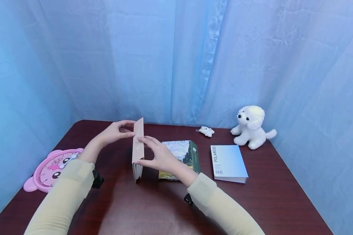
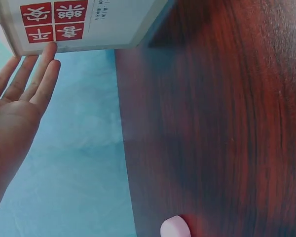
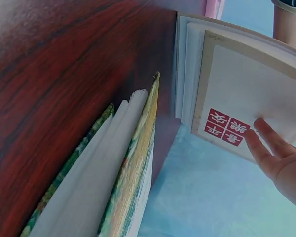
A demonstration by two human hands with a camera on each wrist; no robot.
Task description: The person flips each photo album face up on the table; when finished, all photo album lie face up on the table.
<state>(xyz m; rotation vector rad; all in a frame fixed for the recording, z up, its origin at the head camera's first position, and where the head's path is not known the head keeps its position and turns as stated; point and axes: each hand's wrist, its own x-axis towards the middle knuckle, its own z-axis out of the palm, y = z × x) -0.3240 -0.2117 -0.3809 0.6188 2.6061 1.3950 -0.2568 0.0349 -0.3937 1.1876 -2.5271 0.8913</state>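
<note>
A book with a beige cover (image 1: 139, 147) stands on edge on the table, spine up, its pages showing at the near end. My left hand (image 1: 116, 133) touches its left side; in the left wrist view the straight fingers (image 2: 47, 74) reach the white cover (image 2: 118, 24) with red character squares. From the other side, my right hand (image 1: 160, 155) rests spread fingertips and thumb on the book. Two straight fingers (image 3: 266, 148) lie against the matching cover (image 3: 246, 89) in the right wrist view. Nearest my right forearm is a painted-cover book (image 1: 176, 148) with a green spine.
A pale blue POLAROID album (image 1: 229, 163) lies to the right. Behind it sit a white plush dog (image 1: 250, 127) and a small white plush charm (image 1: 206, 131). At the left is a pink clock (image 1: 44, 173), partly behind my sleeve. Blue curtains (image 1: 141, 58) surround the table (image 1: 153, 212).
</note>
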